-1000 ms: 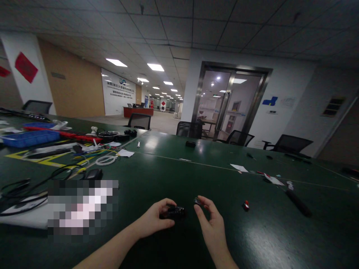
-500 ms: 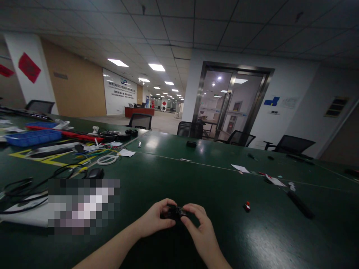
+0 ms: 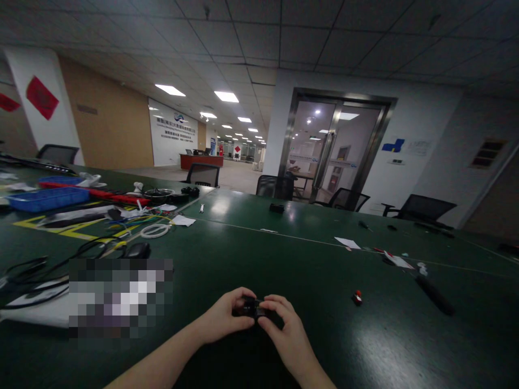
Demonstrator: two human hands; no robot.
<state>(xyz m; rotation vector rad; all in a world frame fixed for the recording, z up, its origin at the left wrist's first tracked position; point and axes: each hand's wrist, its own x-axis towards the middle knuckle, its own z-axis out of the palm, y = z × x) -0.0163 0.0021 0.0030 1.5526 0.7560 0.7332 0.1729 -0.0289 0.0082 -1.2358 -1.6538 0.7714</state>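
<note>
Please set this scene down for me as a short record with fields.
left hand: grip on the left end of a small black object
right hand: fingers and thumb at its right end
object detail: too dark to tell
right of hands: small red-and-silver item
left side: blue tray, white coil
surface: green table

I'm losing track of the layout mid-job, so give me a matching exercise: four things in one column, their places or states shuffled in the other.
Things:
1. small dark part
2. small red item
3. blue tray
4. white coil

Places or states:
A. lying in loops
B. on the green table, to the right of both hands
C. between the fingers of the left hand and the right hand
D. at the far left of the view

Pairs: 1-C, 2-B, 3-D, 4-A
</note>
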